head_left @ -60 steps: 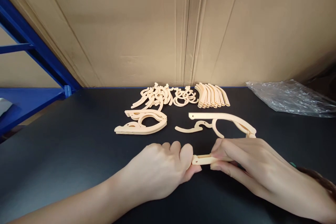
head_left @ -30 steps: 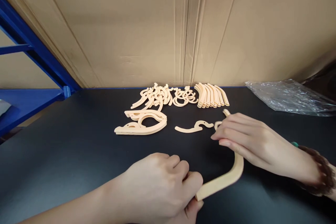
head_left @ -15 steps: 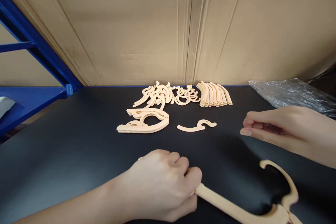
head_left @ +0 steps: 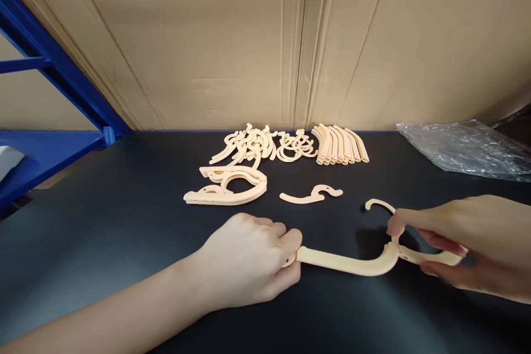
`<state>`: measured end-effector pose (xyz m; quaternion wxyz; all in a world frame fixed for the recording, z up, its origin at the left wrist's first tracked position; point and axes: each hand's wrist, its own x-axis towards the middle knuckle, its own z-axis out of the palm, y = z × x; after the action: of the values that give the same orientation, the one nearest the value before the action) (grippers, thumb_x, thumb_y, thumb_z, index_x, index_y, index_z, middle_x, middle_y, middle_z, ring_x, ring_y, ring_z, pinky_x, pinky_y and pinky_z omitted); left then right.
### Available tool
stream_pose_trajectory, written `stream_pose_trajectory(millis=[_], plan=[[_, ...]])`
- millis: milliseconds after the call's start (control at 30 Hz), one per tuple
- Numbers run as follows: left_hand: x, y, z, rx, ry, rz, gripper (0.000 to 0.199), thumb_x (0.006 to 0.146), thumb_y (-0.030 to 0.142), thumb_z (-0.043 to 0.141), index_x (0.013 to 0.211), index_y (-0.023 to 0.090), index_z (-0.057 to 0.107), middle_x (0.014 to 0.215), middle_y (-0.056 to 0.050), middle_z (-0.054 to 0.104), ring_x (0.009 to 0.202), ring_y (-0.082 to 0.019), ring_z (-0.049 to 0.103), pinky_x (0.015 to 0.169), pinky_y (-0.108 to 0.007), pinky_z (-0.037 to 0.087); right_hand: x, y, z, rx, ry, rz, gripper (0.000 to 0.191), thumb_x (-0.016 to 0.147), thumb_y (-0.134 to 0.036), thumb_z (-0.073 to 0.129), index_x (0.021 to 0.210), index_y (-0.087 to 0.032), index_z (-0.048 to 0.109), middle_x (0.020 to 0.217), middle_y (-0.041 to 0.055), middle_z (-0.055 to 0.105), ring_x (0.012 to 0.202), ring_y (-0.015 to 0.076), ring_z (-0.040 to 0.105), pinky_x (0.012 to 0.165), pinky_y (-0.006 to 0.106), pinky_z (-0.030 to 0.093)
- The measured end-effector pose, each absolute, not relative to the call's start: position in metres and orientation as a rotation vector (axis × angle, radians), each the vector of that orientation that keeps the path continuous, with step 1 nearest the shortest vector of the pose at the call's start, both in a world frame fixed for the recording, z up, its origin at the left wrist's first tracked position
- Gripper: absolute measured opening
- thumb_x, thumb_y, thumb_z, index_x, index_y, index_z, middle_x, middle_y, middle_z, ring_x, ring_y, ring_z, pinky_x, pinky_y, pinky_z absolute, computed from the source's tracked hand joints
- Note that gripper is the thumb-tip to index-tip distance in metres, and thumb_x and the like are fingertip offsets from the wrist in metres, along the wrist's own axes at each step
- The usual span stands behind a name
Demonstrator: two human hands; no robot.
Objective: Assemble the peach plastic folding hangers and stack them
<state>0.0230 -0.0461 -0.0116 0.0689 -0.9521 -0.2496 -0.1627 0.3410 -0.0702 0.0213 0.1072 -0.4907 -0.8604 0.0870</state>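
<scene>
A beige folding clothes hanger (head_left: 348, 263) lies stretched out in front of me. My left hand (head_left: 255, 260) is closed around the far left end of its long arm, and the end inside the fist is mostly hidden. Over at the hanger's jointed end, my right hand (head_left: 460, 243) grips it by the base of the hook (head_left: 379, 203) and the short curved arm. Just beyond the hanger, a loose curved hanger piece (head_left: 312, 195) with a hooked end rests on the black table (head_left: 124, 215). Left of that piece sit folded hangers (head_left: 232, 193), stacked together.
Along the back of the table are a pile of hooked pieces (head_left: 249, 146), several curved hooks (head_left: 294, 146) and a row of hanger arms (head_left: 340, 146). A clear plastic bag (head_left: 464, 149) lies at the back right. Cardboard (head_left: 207, 38) stands behind; a blue metal frame (head_left: 74, 88) is at left.
My right hand has come down and taken hold of the hanger near its hook. The left hand has moved up a little, and the hanger's jointed end has swung up and away from me.
</scene>
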Motion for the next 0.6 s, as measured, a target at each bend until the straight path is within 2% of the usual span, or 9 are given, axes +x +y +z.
stream_pose_trajectory(millis=[67, 133, 267, 333, 433, 500, 600], plan=[[0.023, -0.046, -0.01, -2.874, -0.716, -0.504, 0.024, 0.085, 0.014, 0.038, 0.062, 0.022, 0.038, 0.05, 0.004, 0.044, 0.039, -0.013, 0.04, 0.041, -0.029, 0.02, 0.339, -0.067, 0.027, -1.438, -2.75, 0.367, 0.025, 0.075, -0.011, 0.065, 0.084, -0.033, 0.058, 0.053, -0.0061, 0.054, 0.037, 0.0137, 0.049, 0.037, 0.029, 0.029], [0.023, -0.046, -0.007, -2.901, -0.663, -0.531, 0.027, 0.089, 0.018, 0.038, 0.062, 0.021, 0.041, 0.05, 0.004, 0.044, 0.039, -0.013, 0.04, 0.04, -0.028, 0.022, 0.337, -0.065, 0.03, -1.429, -2.815, 0.399, 0.027, 0.077, -0.007, 0.059, 0.083, -0.032, 0.054, 0.056, -0.0048, 0.055, 0.041, 0.015, 0.053, 0.04, 0.03, 0.031], [0.022, -0.047, 0.0, -2.944, -0.558, -0.584, 0.048, 0.102, 0.044, 0.032, 0.062, 0.021, 0.045, 0.05, 0.003, 0.046, 0.04, -0.012, 0.041, 0.04, -0.028, 0.025, 0.335, -0.068, 0.03, -1.428, -2.818, 0.377, 0.027, 0.079, -0.005, 0.055, 0.079, -0.031, 0.05, 0.058, -0.0035, 0.058, 0.043, 0.0166, 0.055, 0.043, 0.033, 0.033], [0.022, -0.049, 0.001, -2.935, -0.515, -0.627, 0.057, 0.104, 0.051, 0.026, 0.06, 0.02, 0.045, 0.048, 0.003, 0.045, 0.039, -0.012, 0.039, 0.039, -0.028, 0.024, 0.337, -0.07, 0.03, -1.485, -2.807, 0.35, 0.024, 0.082, -0.009, 0.054, 0.083, -0.032, 0.051, 0.055, -0.0039, 0.055, 0.04, 0.0176, 0.052, 0.042, 0.034, 0.03], [0.024, -0.052, 0.002, -2.944, -0.479, -0.701, 0.059, 0.106, 0.046, 0.024, 0.059, 0.02, 0.047, 0.048, 0.003, 0.043, 0.039, -0.012, 0.038, 0.04, -0.029, 0.024, 0.339, -0.07, 0.031, -1.608, -2.739, 0.375, 0.013, 0.094, -0.02, 0.046, 0.091, -0.033, 0.05, 0.052, -0.0045, 0.051, 0.037, 0.0178, 0.049, 0.04, 0.035, 0.028], [0.026, -0.054, 0.004, -2.971, -0.455, -0.758, 0.054, 0.105, 0.046, 0.03, 0.064, 0.018, 0.051, 0.051, 0.004, 0.044, 0.041, -0.011, 0.039, 0.041, -0.028, 0.026, 0.337, -0.068, 0.033, -1.588, -2.7, 0.44, 0.01, 0.099, -0.028, 0.042, 0.092, -0.032, 0.048, 0.053, -0.0041, 0.051, 0.038, 0.0176, 0.048, 0.04, 0.034, 0.029], [0.027, -0.056, 0.009, -3.0, -0.386, -0.811, 0.043, 0.1, 0.046, 0.046, 0.069, 0.016, 0.055, 0.055, 0.004, 0.045, 0.045, -0.012, 0.039, 0.041, -0.028, 0.028, 0.327, -0.063, 0.037, -1.454, -2.635, 0.496, 0.015, 0.102, -0.035, 0.039, 0.09, -0.031, 0.047, 0.056, -0.0029, 0.053, 0.041, 0.0171, 0.049, 0.041, 0.032, 0.036]])
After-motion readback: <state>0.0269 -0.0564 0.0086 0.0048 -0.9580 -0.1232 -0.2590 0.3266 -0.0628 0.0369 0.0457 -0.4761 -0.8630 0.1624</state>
